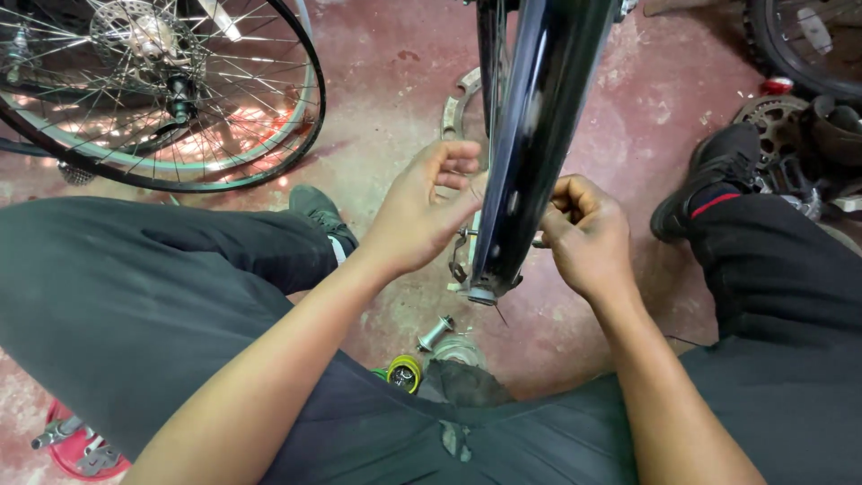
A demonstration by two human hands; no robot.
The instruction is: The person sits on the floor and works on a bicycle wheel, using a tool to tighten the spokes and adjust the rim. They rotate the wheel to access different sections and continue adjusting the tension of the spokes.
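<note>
A: Where is the rim, and how do I hold it?

B: The dark rim stands upright between your knees, its low edge near the red floor; your left hand curls its fingers at the left wall, pinching a thin spoke, I think; your right hand is clenched on a small metal part at the right wall.

A: And to do it well?

B: Keep the rim steady; turn gently, in small steps; mind the loose axle below.
</note>
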